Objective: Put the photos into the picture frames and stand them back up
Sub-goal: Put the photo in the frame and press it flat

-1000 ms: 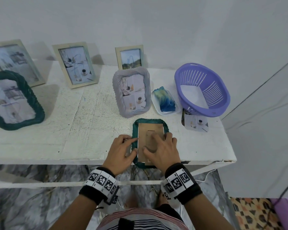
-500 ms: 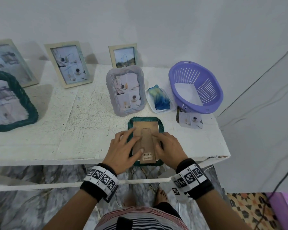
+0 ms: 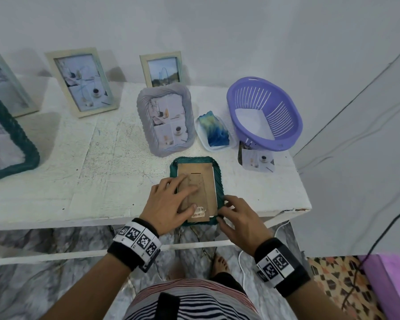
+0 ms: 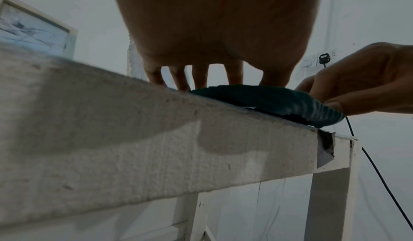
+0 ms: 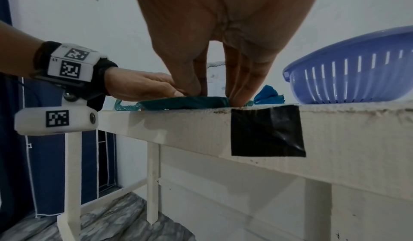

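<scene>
A dark green woven-look frame (image 3: pixel 219 179) lies face down at the table's front edge, its brown cardboard backing (image 3: pixel 206 181) facing up. My left hand (image 3: pixel 169 204) lies flat on the backing with fingers spread, pressing it. My right hand (image 3: pixel 238 218) pinches the frame's near right corner with curled fingers. From the left wrist view the frame (image 4: pixel 268 100) overhangs the table edge slightly, with the right hand (image 4: pixel 357 78) at its end. In the right wrist view its fingers (image 5: pixel 241 85) come down on the frame (image 5: pixel 185 101). A loose photo (image 3: pixel 258 160) lies beside the purple basket.
A grey frame (image 3: pixel 143 116) with a photo stands just behind. A tray with a blue-green cloth (image 3: pixel 215 132) and a purple basket (image 3: pixel 284 112) sit at the right. Cream frames (image 3: pixel 81 82) (image 3: pixel 162 68) and a large green frame (image 3: pixel 21 139) stand further left on the white table (image 3: pixel 102 169).
My right hand slid off the backing to the frame's near right corner. My left hand moved from the frame's left edge onto the backing.
</scene>
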A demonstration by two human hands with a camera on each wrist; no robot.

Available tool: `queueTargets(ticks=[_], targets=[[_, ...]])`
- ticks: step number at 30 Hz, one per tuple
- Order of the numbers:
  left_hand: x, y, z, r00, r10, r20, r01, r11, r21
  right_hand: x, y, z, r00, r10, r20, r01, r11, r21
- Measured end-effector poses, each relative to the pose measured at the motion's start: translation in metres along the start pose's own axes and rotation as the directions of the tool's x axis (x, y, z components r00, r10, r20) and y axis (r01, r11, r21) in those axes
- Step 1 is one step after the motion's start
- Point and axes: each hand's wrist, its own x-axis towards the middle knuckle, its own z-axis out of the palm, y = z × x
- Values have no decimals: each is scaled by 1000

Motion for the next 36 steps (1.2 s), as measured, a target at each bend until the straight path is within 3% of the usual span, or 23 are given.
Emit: queueTargets(ticks=[5, 10, 14, 20, 27, 33, 36], targets=[[0, 0, -1, 1000, -6, 12, 6, 1000, 23, 1, -1, 1, 1000, -10, 22, 10, 1000, -14], [0, 0, -1, 1000, -13, 10, 12, 999, 44, 0, -6, 4, 981, 112, -158, -109, 994, 27], [0, 1, -2, 1000, -27, 14, 26, 999, 45, -1, -11, 10, 976, 98, -193, -106, 994, -30], [0, 2, -4, 999, -31, 28, 29, 999, 43, -1, -12, 16, 971, 170, -168, -147, 979, 140], [0, 1, -3, 999, -22, 28, 21, 999, 43, -1, -6, 8, 989, 64, -135, -44, 989, 144], [-2, -4, 0, 999, 2, 44, -2, 1000, 0, 9, -14, 0, 989, 1, -146, -9, 998, -57], [-3, -10, -3, 998, 35, 53, -31, 997, -72, 17, -28, 4, 999, -48, -25, 44, 991, -123]])
